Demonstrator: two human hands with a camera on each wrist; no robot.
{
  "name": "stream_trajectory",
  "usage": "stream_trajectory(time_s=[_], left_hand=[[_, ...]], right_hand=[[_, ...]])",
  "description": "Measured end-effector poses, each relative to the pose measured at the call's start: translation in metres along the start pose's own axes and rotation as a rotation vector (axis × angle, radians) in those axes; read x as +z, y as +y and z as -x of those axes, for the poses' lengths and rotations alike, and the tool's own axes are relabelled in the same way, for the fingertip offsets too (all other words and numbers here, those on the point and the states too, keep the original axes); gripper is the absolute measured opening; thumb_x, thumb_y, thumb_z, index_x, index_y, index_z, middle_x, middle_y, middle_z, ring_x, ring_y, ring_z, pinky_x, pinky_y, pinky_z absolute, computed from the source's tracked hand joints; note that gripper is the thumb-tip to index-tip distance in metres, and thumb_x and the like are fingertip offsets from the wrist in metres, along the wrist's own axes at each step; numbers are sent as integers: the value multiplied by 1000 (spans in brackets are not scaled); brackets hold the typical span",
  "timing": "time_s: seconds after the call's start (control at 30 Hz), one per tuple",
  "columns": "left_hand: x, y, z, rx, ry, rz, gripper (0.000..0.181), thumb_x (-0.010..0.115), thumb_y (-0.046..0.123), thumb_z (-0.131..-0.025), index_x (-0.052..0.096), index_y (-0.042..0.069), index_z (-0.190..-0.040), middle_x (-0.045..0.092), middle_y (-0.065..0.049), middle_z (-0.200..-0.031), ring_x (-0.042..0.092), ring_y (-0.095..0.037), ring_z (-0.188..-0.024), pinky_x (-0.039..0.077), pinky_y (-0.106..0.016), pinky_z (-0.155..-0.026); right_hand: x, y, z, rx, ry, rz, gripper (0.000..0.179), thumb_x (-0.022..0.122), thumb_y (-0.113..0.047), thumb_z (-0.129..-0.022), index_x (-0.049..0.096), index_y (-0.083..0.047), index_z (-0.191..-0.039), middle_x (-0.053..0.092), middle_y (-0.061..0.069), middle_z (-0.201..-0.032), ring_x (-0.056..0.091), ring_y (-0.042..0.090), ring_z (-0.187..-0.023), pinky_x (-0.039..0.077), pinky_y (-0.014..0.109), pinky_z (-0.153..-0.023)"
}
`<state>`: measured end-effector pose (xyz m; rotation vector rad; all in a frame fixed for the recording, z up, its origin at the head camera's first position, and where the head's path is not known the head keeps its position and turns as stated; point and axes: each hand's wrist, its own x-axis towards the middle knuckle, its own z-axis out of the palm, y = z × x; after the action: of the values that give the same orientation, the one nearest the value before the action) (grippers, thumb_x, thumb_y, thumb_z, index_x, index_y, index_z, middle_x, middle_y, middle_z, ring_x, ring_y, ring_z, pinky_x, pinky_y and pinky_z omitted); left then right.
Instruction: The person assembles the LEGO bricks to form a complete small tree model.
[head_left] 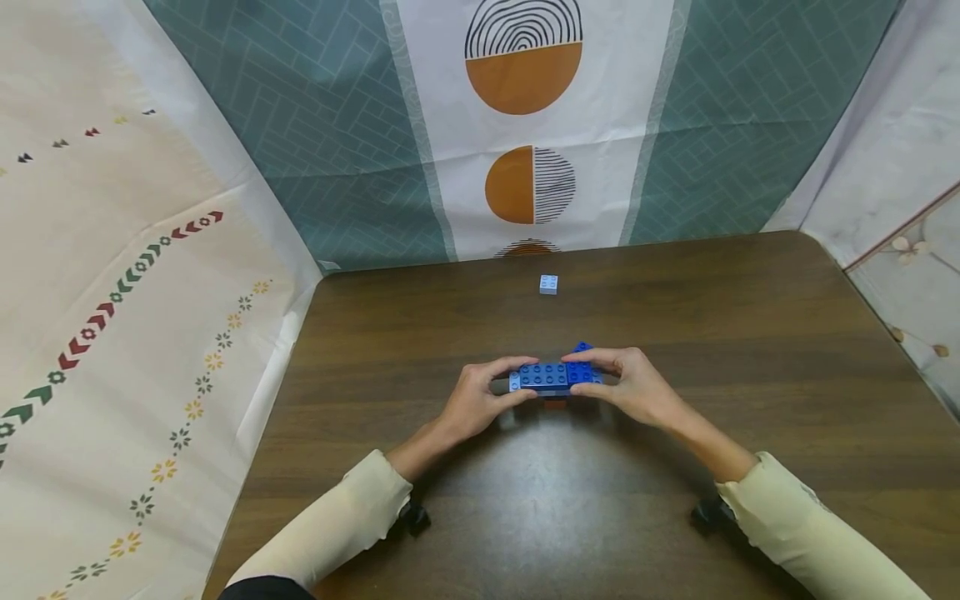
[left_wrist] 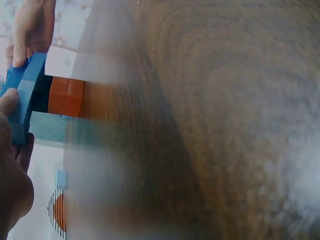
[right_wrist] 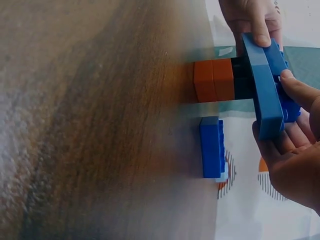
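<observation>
A toy-brick build stands on the table with both hands at its ends. Its base is a stack of orange bricks point(right_wrist: 213, 80), then dark teal bricks point(right_wrist: 243, 85), under a wide light blue layer point(right_wrist: 265, 90). On top lie a blue brick point(head_left: 543, 374) and, to its right, a darker blue brick point(head_left: 579, 372). My left hand point(head_left: 477, 398) grips the left end between thumb and fingers. At the right end, my right hand point(head_left: 639, 390) holds the darker blue brick, thumb on the near side and fingers behind.
A loose blue brick point(right_wrist: 210, 148) lies on the table just behind the build. Farther back sits a small light blue brick point(head_left: 548, 284), near the far edge of the brown wooden table point(head_left: 420, 325). Patterned cloths point(head_left: 360, 150) hang behind and beside the table.
</observation>
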<state>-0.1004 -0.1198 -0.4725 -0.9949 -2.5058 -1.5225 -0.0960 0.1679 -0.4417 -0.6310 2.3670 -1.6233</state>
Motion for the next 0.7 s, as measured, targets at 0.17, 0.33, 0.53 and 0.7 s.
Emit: stream_trajectory(time_s=[0.17,0.33,0.53,0.7], left_hand=[[1,0,0,18,13,19,44,82,14,-95,71,11,-137,74,-8,-130,73,-24,-113,60,-42,-95],[1,0,-1,17,17,11,44,83,15,-95,71,10,-137,74,-7,-130,74,-25,-112,60,-40,-95],[1,1,-1,12,20,-4,45,84,17,-94,71,13,-137,74,-5,-130,73,-19,-113,59,-36,-96],[1,0,-1,10,25,1,45,84,17,-94,71,13,-137,74,-4,-131,73,-15,-113,59,-37,-95]], right_hand=[[0,1,0,-19,8,12,40,84,-12,-93,76,-10,-132,63,23,-144,60,43,-133,54,56,-102],[1,3,-1,-58,20,52,40,85,-9,-92,76,-9,-131,66,24,-140,60,44,-132,52,56,-103],[2,6,0,-83,25,87,40,84,-10,-93,76,-9,-132,67,24,-138,62,45,-130,51,59,-104],[2,9,0,-88,31,104,41,86,-9,-91,77,-10,-131,69,22,-136,64,44,-126,53,59,-101]])
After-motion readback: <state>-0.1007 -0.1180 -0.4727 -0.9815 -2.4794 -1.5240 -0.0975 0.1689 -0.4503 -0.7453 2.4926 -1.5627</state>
